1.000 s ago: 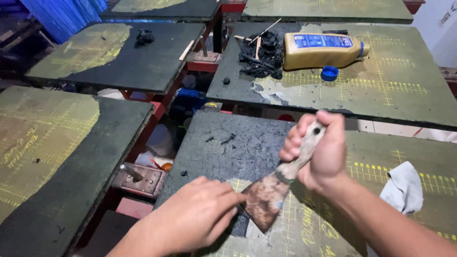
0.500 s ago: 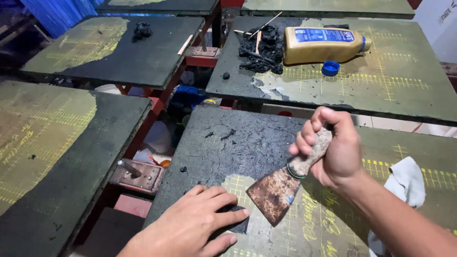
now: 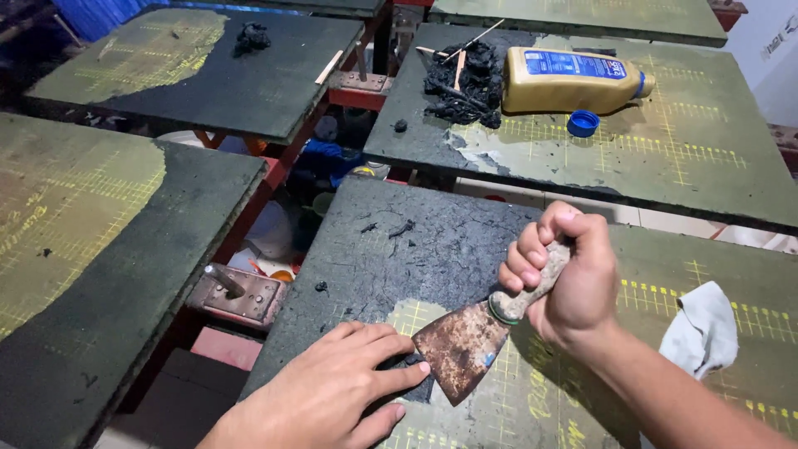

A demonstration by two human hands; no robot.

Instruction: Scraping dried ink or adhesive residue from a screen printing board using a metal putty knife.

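Note:
My right hand [image 3: 569, 278] grips the worn handle of a rusty putty knife [image 3: 461, 349], whose blade slants down onto the near platen board [image 3: 399, 266]. That board is coated in dark residue on its left half and shows yellow grid lines where it is bare. My left hand [image 3: 328, 395] lies flat on the board's near edge, fingers spread, fingertips touching the blade's left edge. A small dark scrap of residue sits under those fingertips.
A white rag [image 3: 702, 328] lies on the board to the right. On the far board rest a yellow bottle [image 3: 573, 81] on its side, its blue cap [image 3: 583, 123] and a pile of black scrapings [image 3: 461, 79]. More coated boards stand at left [image 3: 91, 274].
The putty knife has dropped lower and slid left toward my left hand, which now touches its blade. My left hand has flattened onto the board.

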